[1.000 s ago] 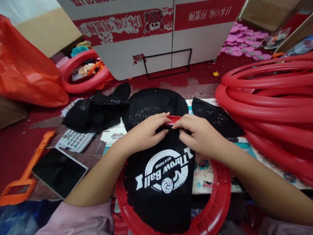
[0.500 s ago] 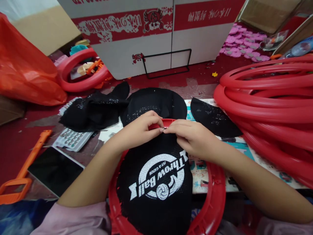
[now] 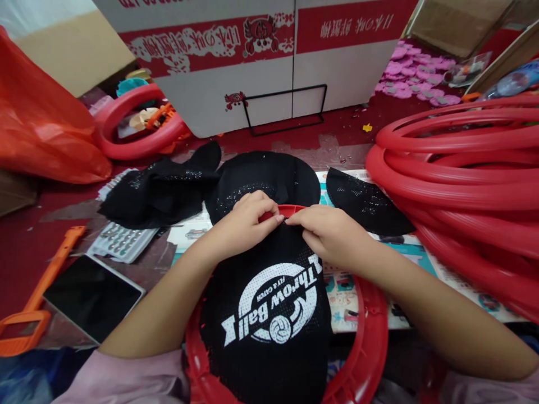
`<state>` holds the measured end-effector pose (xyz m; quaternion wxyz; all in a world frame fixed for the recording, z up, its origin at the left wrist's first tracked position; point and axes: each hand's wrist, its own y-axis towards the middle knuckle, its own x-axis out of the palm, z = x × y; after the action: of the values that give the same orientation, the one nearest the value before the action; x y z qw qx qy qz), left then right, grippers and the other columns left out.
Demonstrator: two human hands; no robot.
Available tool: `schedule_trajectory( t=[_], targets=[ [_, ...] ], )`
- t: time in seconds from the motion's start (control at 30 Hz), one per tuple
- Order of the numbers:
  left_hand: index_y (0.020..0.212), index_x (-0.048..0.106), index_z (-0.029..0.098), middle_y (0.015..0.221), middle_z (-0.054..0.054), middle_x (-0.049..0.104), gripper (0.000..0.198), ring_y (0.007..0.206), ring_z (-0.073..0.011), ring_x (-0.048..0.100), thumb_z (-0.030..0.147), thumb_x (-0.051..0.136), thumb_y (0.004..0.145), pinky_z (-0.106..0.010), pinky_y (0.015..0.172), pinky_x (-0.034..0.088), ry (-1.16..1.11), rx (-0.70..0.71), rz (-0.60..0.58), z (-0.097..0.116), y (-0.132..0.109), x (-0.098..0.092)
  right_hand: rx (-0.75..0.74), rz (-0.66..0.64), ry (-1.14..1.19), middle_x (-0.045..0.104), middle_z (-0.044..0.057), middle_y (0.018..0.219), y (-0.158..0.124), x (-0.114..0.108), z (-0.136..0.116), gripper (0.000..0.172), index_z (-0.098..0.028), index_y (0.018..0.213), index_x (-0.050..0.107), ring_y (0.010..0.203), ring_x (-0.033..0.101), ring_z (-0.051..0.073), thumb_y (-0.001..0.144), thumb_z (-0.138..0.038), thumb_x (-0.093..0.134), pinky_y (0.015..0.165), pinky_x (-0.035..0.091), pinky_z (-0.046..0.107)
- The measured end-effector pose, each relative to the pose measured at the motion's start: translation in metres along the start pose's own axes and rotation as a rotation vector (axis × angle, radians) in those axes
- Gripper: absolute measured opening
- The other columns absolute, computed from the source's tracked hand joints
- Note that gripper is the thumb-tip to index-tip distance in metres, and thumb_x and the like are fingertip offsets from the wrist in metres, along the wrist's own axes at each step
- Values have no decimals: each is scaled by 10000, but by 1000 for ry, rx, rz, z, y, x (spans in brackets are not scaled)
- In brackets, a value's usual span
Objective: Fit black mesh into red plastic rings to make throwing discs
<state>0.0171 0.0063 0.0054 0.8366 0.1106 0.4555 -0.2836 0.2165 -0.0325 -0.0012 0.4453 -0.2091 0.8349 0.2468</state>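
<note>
A red plastic ring [image 3: 376, 320] lies in front of me, with black mesh fabric [image 3: 269, 359] printed "Throw Ball" spread across it. At the ring's far edge, my left hand [image 3: 255, 221] pinches the fabric's edge between thumb and finger. Right beside it, my right hand [image 3: 330, 227] is closed, with its fingertips pressed on the same edge. A small dark bit shows between the fingertips; whether it is fabric or a fastener I cannot tell. Just beyond the hands lies another round black mesh piece [image 3: 265, 177].
Red rings [image 3: 455, 168] are stacked at the right. On the left are a crumpled black cloth [image 3: 160, 191], a calculator-like grey tray [image 3: 122, 241], a dark tablet [image 3: 95, 297] and an orange plastic handle [image 3: 50, 275]. A white carton [image 3: 265, 118] stands at the back.
My right fingertips have shifted slightly right, away from the left ones, baring a small dark bit between them. The whole view has moved a little.
</note>
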Motion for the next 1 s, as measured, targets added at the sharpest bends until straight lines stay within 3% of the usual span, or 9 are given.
schedule_trajectory(
  t=[0.4,0.63,0.87,1.0],
  targets=[
    [696,536,174,872,-53,536,275,837,-208,484,347,453,893,-405,820,391,98,-47,44,2,2,8,88,-82,-32,689,110,1005,3,1,2,301,-111,1005,667,934,604,196,838,-36,429,849,452,328],
    [739,589,178,881,-46,585,249,883,-227,512,357,486,879,-418,835,366,157,-93,76,6,2,7,-92,-24,-133,666,100,984,-4,8,4,292,-123,1041,649,897,566,192,908,-72,393,800,439,322],
    [924,623,211,1013,-29,645,182,988,-216,546,366,561,852,-388,909,351,102,29,63,1,-3,-3,-9,-359,-18,602,65,1029,-5,-13,-16,268,-158,985,660,861,561,164,840,-46,465,768,433,287],
    [959,622,213,986,-35,646,225,959,-236,535,400,574,841,-406,878,330,211,26,67,2,-4,-4,-20,-403,-60,585,74,1012,-8,-12,-17,228,-143,951,638,843,542,163,847,-45,460,735,423,286]
  ],
)
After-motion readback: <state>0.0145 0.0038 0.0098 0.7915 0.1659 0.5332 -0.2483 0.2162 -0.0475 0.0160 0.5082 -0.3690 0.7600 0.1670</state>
